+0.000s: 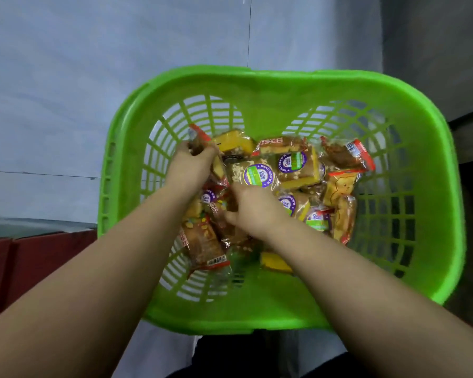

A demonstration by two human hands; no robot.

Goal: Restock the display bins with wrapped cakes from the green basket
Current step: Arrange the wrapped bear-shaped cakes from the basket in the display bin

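Green plastic basket (284, 85), lattice-walled, holds a loose heap of wrapped cakes (260, 174) across its floor. Left hand (194, 166) has its fingers curled round a brown cake's wrapper at the heap's far-left edge. Right hand (253, 210) lies knuckles-up on the heap; whether its fingers hold anything cannot be told. Judged light, soft and crushable, in slick crinkly film: best taken by the crimped wrapper ends or lightly across the sides. Display bins not in view.
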